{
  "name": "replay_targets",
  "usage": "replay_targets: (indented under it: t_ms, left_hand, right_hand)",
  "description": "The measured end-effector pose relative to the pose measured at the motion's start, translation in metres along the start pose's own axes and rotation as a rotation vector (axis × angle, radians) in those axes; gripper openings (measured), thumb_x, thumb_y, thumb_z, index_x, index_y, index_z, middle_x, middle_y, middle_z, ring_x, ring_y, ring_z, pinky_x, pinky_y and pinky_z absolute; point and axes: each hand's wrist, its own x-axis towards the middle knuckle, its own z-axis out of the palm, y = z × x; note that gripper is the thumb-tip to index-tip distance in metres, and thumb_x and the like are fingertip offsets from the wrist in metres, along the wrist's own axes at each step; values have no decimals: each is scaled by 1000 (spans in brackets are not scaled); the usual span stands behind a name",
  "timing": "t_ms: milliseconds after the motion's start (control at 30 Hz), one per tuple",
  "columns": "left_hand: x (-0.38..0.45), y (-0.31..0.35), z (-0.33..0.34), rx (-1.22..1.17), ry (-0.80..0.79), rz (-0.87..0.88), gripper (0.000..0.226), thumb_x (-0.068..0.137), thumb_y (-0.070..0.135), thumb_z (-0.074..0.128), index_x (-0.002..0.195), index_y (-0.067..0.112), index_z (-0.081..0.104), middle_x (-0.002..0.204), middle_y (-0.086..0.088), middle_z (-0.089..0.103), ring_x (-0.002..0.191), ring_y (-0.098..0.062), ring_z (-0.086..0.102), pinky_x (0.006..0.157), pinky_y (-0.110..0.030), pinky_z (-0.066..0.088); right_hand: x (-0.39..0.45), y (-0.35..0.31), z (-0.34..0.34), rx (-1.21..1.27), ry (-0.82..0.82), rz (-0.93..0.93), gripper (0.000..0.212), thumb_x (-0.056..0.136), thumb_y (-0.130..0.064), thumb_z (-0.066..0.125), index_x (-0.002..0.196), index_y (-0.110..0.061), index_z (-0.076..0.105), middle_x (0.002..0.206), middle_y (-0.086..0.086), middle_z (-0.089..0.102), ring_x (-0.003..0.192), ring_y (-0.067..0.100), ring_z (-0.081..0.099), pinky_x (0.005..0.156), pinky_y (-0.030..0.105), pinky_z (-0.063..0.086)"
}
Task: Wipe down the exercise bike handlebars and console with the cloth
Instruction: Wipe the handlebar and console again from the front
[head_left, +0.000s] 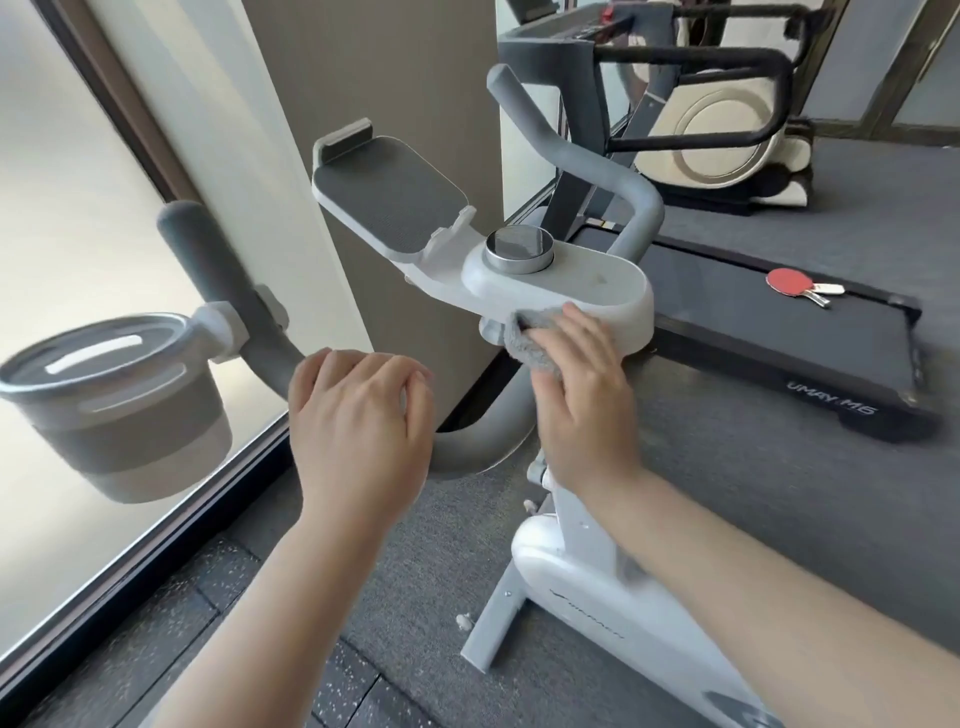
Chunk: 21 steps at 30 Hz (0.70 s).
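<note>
R fingers (574, 332) lie flat and pressed together over a gray cloth (535, 349), pinning it vs the near front edge of the white console (582, 291). The cloth is bunched under the palm; a fold hangs down towards the stem clamp below. The right hand (582, 395) reaches in from lower right, wrist over the bike's post.

L fingers (363, 374) are curled loosely, close together, holding nothing; the left hand (358, 415) sits over the curved lower bar of the handlebars (270, 332), prob. steadying it, though contact is hidden under the palm, so can't tell for sure.

Progress, as a judgement: wipe is mid-way at best. Cloth is working the console's front rim only. The console's top shows a faint smudge near the metal knob (519, 249), so that face looks not yet done. The tablet tray (387, 202) behind, the upright grip at left w/ the cup holder (111, 405), and the far right grip (571, 150) carry no cloth atm; can't tell if they're clean. Likely left: console top, around the knob, both grips.
</note>
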Motion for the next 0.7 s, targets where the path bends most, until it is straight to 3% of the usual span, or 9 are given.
replay_targets:
  t_ms: [100,233,300,367,467,533,600,633,700]
  left_hand:
    - [1,3,1,-14,32,-19,34,90,23,36,77,24,68,81,9,70,86,-21,58,95,-34,32]
    - [0,-1,0,-1,0,14,34,90,24,34,80,22,67,82,7,70,87,-21,56,96,-32,28]
    - [-2,-2,-2,-17,-19,4,37,90,24,32,80,21,67,83,7,70,87,-21,55,96,-30,27]
    - [-3,0,-3,-14,-39,-23,38,90,24,31,80,21,68,85,7,70,88,-21,54,97,-29,27]
    - [-4,4,-5,-2,-50,-65,38,91,24,31,82,20,68,86,6,70,91,-22,54,102,-31,28]
    - [-5,6,-6,-9,-50,-76,41,90,26,29,83,20,69,86,5,70,93,-23,54,105,-35,28]
    - [-5,7,-6,-23,-42,-96,42,89,26,28,84,20,69,88,4,70,96,-23,54,108,-38,27]
    - [-5,9,-5,-36,-41,-111,41,89,25,29,85,20,69,90,4,70,99,-22,54,110,-38,24]
    - [-5,10,-6,-66,-47,-127,40,89,24,30,88,21,70,94,6,69,106,-18,52,114,-34,17]
  right_hand:
    - [-38,-39,16,76,-13,-251,27,92,-22,42,96,-16,67,111,-1,65,118,20,52,110,41,30]
    - [-2,2,-9,-1,-232,-618,30,96,-29,45,109,-17,70,117,0,65,110,20,58,100,37,39]
    - [19,25,-15,-4,-193,-532,32,96,-27,45,111,-13,69,116,4,65,110,23,58,109,38,30]
    - [26,34,-11,81,-92,-328,27,95,-21,49,110,-9,68,114,7,65,112,24,56,113,44,25]
    - [12,13,7,212,64,-143,16,89,-14,56,96,-10,71,99,2,67,99,20,55,99,46,39]
    - [-1,1,9,224,51,-278,16,88,-17,57,94,-15,71,94,-2,69,92,19,58,86,42,45]
    - [2,6,-6,222,-121,-507,19,91,-24,57,102,-17,71,96,-2,70,91,19,61,85,36,46]
    - [15,15,-16,190,-210,-568,24,91,-29,58,106,-16,70,99,-1,70,93,17,62,89,32,45]
    - [43,36,-32,104,-319,-515,36,88,-39,63,113,-14,68,110,1,69,104,14,60,107,32,33]
